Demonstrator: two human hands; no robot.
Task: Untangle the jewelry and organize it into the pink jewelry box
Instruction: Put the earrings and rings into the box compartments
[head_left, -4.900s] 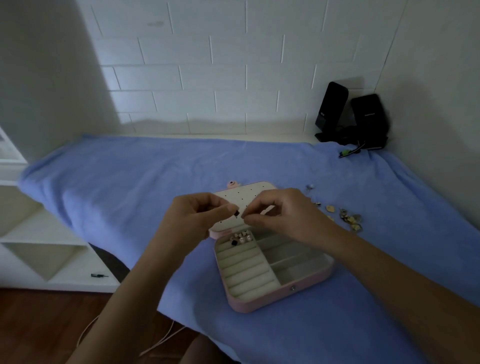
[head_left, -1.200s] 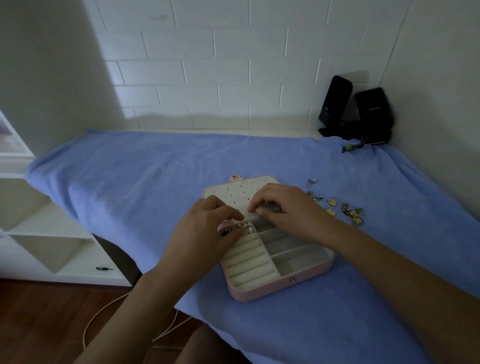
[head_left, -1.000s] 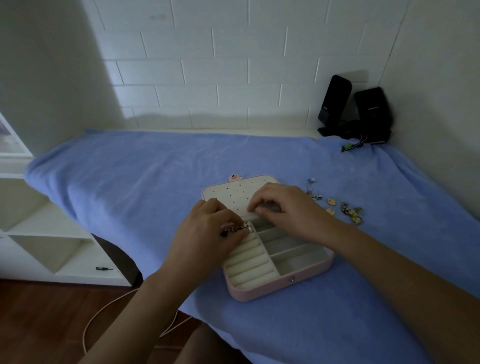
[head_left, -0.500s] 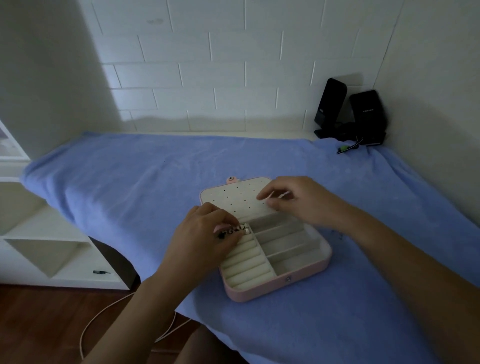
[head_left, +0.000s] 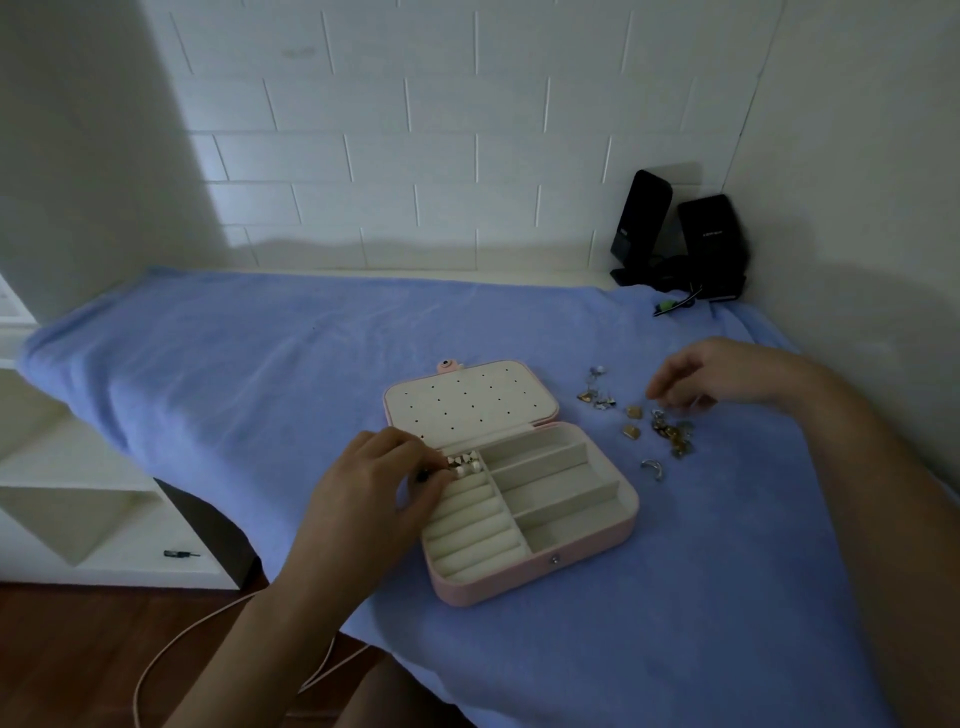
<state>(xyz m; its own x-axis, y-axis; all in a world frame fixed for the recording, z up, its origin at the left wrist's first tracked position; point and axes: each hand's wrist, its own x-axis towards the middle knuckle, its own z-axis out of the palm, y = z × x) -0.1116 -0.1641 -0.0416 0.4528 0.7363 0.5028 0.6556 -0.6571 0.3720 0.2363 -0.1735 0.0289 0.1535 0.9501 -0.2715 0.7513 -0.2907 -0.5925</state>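
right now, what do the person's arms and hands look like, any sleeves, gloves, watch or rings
The left hand and right hand are ungloved, on arms bare as far up as the frame shows: no sleeves. No watch or bracelet shows at either wrist. Rings cannot be ruled out in the dim picture.

A white brick wall (head_left: 415, 156) stands behind a blue cloth (head_left: 249, 364). At left are white shelves (head_left: 78, 499) above a dark wooden floor (head_left: 78, 654). The light is dim.
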